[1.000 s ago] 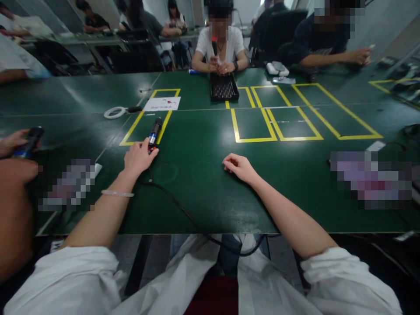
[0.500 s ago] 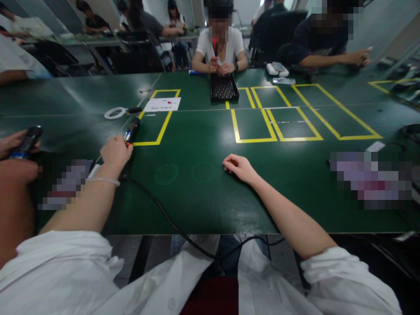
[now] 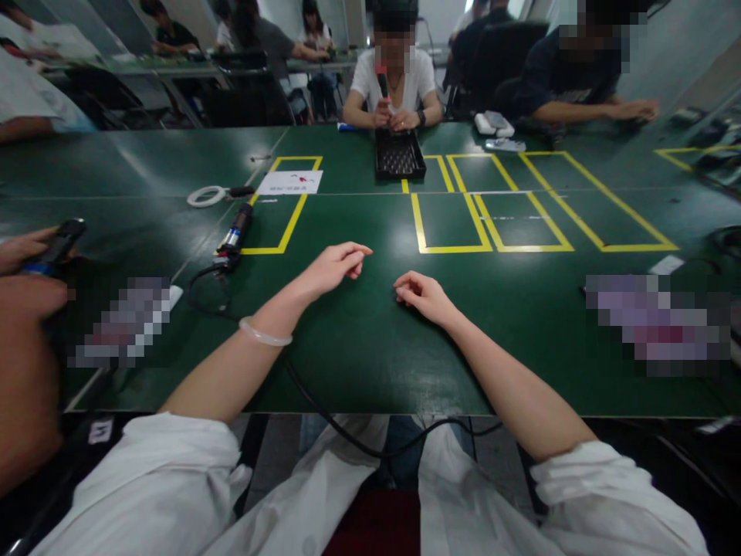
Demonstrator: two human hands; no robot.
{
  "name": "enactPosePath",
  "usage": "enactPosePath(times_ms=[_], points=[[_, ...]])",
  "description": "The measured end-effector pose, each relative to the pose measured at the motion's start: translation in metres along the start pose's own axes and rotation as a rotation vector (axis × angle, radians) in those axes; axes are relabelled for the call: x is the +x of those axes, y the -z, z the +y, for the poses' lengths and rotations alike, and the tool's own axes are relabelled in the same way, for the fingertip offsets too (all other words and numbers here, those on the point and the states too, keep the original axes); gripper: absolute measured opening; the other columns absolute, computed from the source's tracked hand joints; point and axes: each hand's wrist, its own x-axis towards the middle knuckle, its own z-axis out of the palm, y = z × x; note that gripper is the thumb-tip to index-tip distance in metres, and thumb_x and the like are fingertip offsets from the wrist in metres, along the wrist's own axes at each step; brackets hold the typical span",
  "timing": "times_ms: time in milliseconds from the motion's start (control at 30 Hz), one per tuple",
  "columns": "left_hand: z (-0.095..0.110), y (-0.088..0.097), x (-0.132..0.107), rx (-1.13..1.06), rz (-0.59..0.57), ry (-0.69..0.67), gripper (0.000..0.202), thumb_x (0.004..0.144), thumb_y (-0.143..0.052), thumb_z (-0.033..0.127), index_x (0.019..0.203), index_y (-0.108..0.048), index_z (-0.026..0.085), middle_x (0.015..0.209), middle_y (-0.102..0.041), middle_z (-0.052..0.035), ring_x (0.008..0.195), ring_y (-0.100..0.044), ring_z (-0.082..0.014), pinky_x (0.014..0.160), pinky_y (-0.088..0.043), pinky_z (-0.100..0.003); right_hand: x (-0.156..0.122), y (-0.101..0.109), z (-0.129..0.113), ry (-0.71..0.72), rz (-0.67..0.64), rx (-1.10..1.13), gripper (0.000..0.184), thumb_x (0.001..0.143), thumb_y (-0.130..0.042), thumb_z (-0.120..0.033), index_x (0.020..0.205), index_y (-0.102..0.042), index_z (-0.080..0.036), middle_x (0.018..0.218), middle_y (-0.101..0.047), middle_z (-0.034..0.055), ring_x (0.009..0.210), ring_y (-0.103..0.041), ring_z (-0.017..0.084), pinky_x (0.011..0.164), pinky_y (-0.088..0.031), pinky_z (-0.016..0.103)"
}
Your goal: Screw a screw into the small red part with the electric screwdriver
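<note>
My left hand (image 3: 341, 266) is over the green table (image 3: 370, 363), its index finger stretched out and the others loosely bent, holding nothing. A little to its right, my right hand (image 3: 422, 296) rests on the tabletop with relaxed, half-curled fingers and nothing visible in them. The two hands do not touch. Left of my left hand lies a black corded electric screwdriver (image 3: 238, 230), with a blue and silver band, by a yellow tape outline. Its black cable (image 3: 316, 401) runs beneath my left forearm and off the table's front edge.
Yellow tape rectangles (image 3: 455, 249) mark the table. A black tray (image 3: 399, 158) stands before a person opposite. A white sheet (image 3: 289, 181) and coiled white cable (image 3: 207, 196) lie left of it. At far left, a neighbour's hand (image 3: 43, 293) is near another dark tool (image 3: 58, 243).
My left hand has let go of the electric screwdriver, leaving it on the table, and has moved right, close to my right hand. My right hand has stayed put.
</note>
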Motion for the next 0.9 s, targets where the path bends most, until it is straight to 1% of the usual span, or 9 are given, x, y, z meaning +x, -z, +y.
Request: enactPosePath(times_ms=[100,167,233,367,433,500,600,733,900], points=[[0.007,-0.044,-0.004,-0.18,-0.189,-0.034,0.056,0.093,-0.052,0.035,0.143,-0.046,0.011,0.069,-0.052,0.0006,0.062,-0.049,-0.0105,0.064,-0.044,-0.024,-0.001,0.0,0.0,0.018,-0.019,0.072,0.038,0.082,-0.068,-0.039,0.113,-0.056,-0.019,0.076,-0.064,-0.0016,0.061,-0.057,0.012,0.058,-0.045,0.024],[0.001,-0.06,-0.007,-0.274,-0.268,-0.025,0.065,0.092,-0.055,0.036,0.15,-0.037,0.011,0.064,-0.047,0.0034,0.057,-0.045,-0.0092,0.061,-0.042,-0.023,-0.002,0.0,-0.001,0.046,-0.063,0.096,0.043,0.08,-0.07,-0.038,0.116,-0.055,-0.02,0.078,-0.063,-0.0019,0.062,-0.055,0.011,0.059,-0.045,0.024],[-0.008,-0.068,-0.009,-0.353,-0.306,0.002,0.069,0.091,-0.057,0.037,0.15,-0.036,0.009,0.061,-0.043,0.0054,0.054,-0.039,-0.0079,0.06,-0.041,-0.023,-0.002,-0.001,-0.003,0.064,-0.116,0.102,0.039,0.08,-0.07,-0.036,0.113,-0.057,-0.019,0.079,-0.063,-0.0016,0.063,-0.055,0.011,0.061,-0.045,0.025],[-0.02,-0.071,-0.011,-0.411,-0.343,0.021,0.069,0.09,-0.061,0.037,0.15,-0.038,0.011,0.057,-0.038,0.0076,0.051,-0.036,-0.0069,0.061,-0.042,-0.024,-0.003,-0.002,-0.007,0.036,-0.173,0.132,0.032,0.083,-0.068,-0.038,0.106,-0.057,-0.02,0.082,-0.066,0.0008,0.068,-0.059,0.014,0.064,-0.047,0.027],[-0.023,-0.071,-0.01,-0.402,-0.317,0.012,0.067,0.091,-0.061,0.038,0.148,-0.04,0.012,0.06,-0.043,0.0062,0.052,-0.04,-0.007,0.061,-0.044,-0.024,-0.003,-0.002,-0.008,0.023,-0.162,0.14,0.029,0.083,-0.067,-0.04,0.102,-0.057,-0.02,0.081,-0.067,0.001,0.068,-0.06,0.014,0.064,-0.048,0.028],[-0.026,-0.072,-0.007,-0.402,-0.269,0.021,0.062,0.092,-0.059,0.041,0.145,-0.044,0.012,0.068,-0.053,0.0017,0.055,-0.048,-0.0077,0.061,-0.046,-0.024,-0.003,-0.002,-0.008,0.016,-0.136,0.14,0.027,0.083,-0.067,-0.04,0.099,-0.056,-0.02,0.08,-0.067,0.0008,0.066,-0.06,0.014,0.063,-0.047,0.027],[-0.032,-0.072,-0.003,-0.464,-0.22,0.073,0.051,0.095,-0.054,0.044,0.134,-0.051,0.011,0.076,-0.059,-0.0029,0.062,-0.058,-0.0105,0.062,-0.05,-0.024,-0.003,-0.003,-0.006,0.027,-0.085,0.124,0.026,0.082,-0.068,-0.038,0.096,-0.056,-0.02,0.08,-0.065,-0.0002,0.062,-0.057,0.011,0.06,-0.045,0.025],[-0.038,-0.071,0.0,-0.513,-0.186,0.112,0.036,0.096,-0.053,0.044,0.112,-0.055,0.012,0.074,-0.06,-0.0024,0.064,-0.061,-0.0111,0.068,-0.054,-0.027,-0.002,-0.002,-0.002,0.057,-0.035,0.06,0.024,0.083,-0.068,-0.037,0.095,-0.058,-0.019,0.08,-0.064,-0.0002,0.062,-0.055,0.011,0.059,-0.045,0.025],[-0.038,-0.072,0.0,-0.496,-0.187,0.101,0.034,0.094,-0.056,0.045,0.097,-0.053,0.011,0.077,-0.063,-0.004,0.065,-0.063,-0.0106,0.067,-0.054,-0.025,-0.003,0.0,-0.001,0.093,0.016,-0.025,0.021,0.085,-0.066,-0.036,0.095,-0.059,-0.02,0.08,-0.065,0.0005,0.061,-0.053,0.011,0.058,-0.043,0.024]])
